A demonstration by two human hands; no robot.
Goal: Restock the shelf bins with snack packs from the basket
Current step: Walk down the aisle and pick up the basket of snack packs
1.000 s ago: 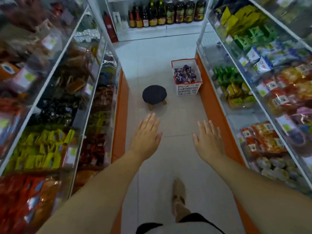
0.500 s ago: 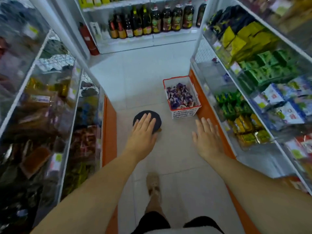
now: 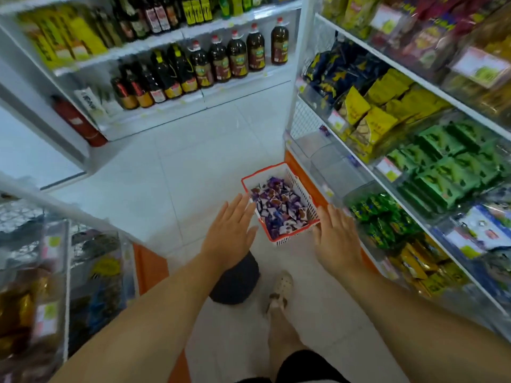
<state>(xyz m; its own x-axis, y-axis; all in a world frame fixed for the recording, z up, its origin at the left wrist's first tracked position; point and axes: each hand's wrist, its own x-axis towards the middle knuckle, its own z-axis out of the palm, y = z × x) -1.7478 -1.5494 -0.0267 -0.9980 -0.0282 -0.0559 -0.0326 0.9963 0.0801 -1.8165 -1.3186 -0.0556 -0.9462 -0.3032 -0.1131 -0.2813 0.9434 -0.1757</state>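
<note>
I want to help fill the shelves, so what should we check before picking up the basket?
1. The basket holds snack packs: ok, plenty of purple ones.
2. The left hand is free: ok, open, holding nothing.
3. The right hand is free: ok, open, holding nothing.
4. Someone grips the basket: not ok, both hands have straight fingers.
5. Floor clear by the foot: not ok, the dark stool sits right beside it.
6. Which bin on the right shelves takes these packs: cannot tell.
</note>
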